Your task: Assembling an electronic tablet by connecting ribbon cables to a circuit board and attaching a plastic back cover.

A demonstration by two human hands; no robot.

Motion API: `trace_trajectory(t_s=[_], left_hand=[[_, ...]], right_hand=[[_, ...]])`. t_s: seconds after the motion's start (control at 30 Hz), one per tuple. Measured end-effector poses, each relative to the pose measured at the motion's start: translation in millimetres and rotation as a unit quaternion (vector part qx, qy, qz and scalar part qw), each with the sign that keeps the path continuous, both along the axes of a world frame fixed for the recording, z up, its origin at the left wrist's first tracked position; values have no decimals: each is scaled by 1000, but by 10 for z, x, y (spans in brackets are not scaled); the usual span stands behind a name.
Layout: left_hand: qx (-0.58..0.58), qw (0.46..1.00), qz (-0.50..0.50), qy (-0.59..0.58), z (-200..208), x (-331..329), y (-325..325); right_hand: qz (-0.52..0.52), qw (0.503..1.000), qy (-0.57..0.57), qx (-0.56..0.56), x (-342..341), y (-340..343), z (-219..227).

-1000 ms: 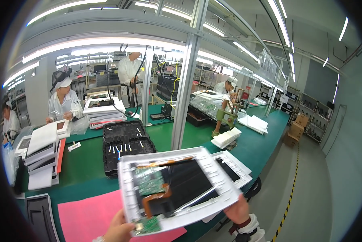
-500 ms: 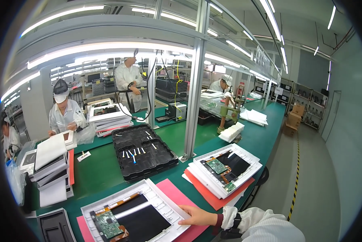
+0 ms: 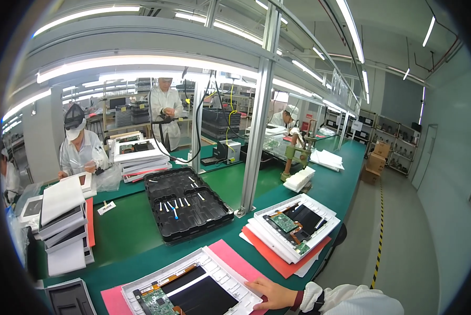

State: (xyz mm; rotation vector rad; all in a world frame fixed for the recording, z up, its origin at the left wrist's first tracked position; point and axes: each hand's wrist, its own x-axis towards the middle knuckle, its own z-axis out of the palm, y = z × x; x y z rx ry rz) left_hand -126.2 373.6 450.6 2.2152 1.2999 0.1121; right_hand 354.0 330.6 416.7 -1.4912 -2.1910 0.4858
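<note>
Close in front of me lies a white display housing [image 3: 226,273] with a dark panel, a green circuit board [image 3: 157,303] and orange ribbon cable inside. My right hand [image 3: 271,294] grips its right edge, with the fingers bent against the rim. Under the housing, a pink sheet [image 3: 234,257] shows along the far side and at the left. The lower picture edge cuts off the housing's near part. My left hand is out of view.
An open black tray [image 3: 188,210] holds several small white-ended pieces. A similar housing [image 3: 319,227] tops a stack at right, beside a metal post [image 3: 256,131]. More housings [image 3: 62,231] are stacked at left. Several co-workers in white stand or sit beyond.
The housing has shifted toward me and to the right over the pink sheet, my right hand moving along with it. A co-worker at the back has turned. The view has tilted slightly.
</note>
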Motion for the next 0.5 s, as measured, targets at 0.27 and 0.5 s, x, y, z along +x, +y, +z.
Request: trace_trajectory(t_s=[0.27, 0.5], left_hand=[[106, 900, 254, -339, -781, 537, 757], [108, 900, 211, -365, -942, 455, 693]], right_hand=[[-11, 1000, 18, 11, 35, 4, -73], [-34, 996, -11, 87, 20, -5, -21]])
